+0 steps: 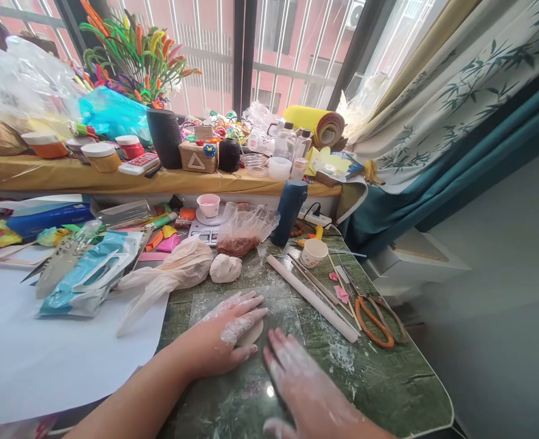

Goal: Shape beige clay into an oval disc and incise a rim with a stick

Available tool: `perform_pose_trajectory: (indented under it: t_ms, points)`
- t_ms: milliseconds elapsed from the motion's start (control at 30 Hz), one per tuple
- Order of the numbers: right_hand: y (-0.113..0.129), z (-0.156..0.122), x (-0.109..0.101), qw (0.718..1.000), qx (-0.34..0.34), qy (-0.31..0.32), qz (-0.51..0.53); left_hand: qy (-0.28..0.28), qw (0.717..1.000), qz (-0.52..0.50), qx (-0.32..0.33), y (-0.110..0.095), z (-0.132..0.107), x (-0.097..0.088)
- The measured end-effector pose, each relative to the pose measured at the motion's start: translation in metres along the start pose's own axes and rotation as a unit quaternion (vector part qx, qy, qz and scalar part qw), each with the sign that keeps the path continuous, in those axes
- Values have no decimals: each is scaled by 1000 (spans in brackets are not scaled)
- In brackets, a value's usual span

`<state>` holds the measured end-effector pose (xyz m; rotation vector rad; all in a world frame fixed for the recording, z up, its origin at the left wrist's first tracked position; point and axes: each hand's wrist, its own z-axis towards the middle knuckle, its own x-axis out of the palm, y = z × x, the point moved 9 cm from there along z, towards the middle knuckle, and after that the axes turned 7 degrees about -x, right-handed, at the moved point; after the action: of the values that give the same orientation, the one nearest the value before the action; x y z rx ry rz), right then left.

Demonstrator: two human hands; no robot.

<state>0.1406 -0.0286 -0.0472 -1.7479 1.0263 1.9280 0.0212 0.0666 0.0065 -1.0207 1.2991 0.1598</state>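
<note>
My left hand (228, 335), dusted with white powder, lies flat with fingers stretched out, pressing on a small flattened piece of pale dough (253, 333) on the green table (379, 378). My right hand (303, 384), also floury, rests flat and open on the table just right of the dough, holding nothing. A white lump of dough (225, 268) sits further back. A long white rolling stick (313, 297) lies diagonally to the right of my hands.
Orange-handled scissors (374, 320), thin sticks and pink scraps lie at the right. A paper cup (314, 252), a dark blue bottle (289, 211), a plastic bag of reddish stuff (244, 235), a scale with a bowl (208, 207) stand behind. White paper (45, 347) covers the left.
</note>
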Motion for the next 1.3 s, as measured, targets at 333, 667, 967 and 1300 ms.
perform_pose_trajectory:
  t_ms: [333, 667, 967, 1300]
  points:
    - [8, 9, 7, 998, 38, -34, -24, -53, 998, -24, -28, 6, 1, -9]
    - [73, 34, -2, 972, -193, -97, -90, -68, 996, -39, -49, 11, 4, -8]
    - [64, 16, -2, 956, -255, -121, -79, -28, 998, -49, -4, 7, -4, -11]
    - [27, 8, -24, 994, -75, 2, 74, -62, 998, -12, -28, -4, 5, -3]
